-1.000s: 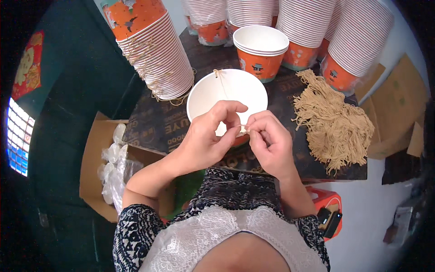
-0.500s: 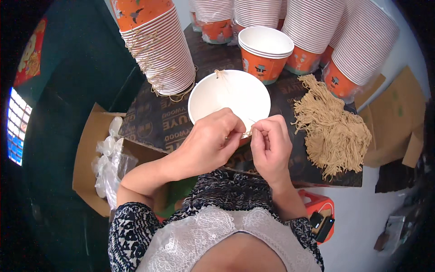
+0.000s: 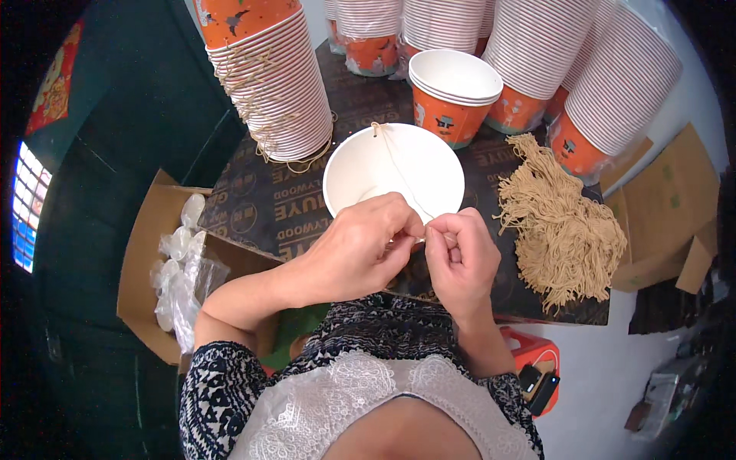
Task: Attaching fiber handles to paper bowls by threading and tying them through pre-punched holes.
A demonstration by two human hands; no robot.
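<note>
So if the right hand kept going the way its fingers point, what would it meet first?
The right hand points toward the left hand, whose fingertips it already nearly touches at the thin tan string. Beyond them sits the open white paper bowl, though depth is unclear.

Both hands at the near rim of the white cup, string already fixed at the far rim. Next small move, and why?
Probably draw the string taut and secure it at the near rim: it crosses the white cup, and the left hand and right hand pinch its loose end there.
</note>
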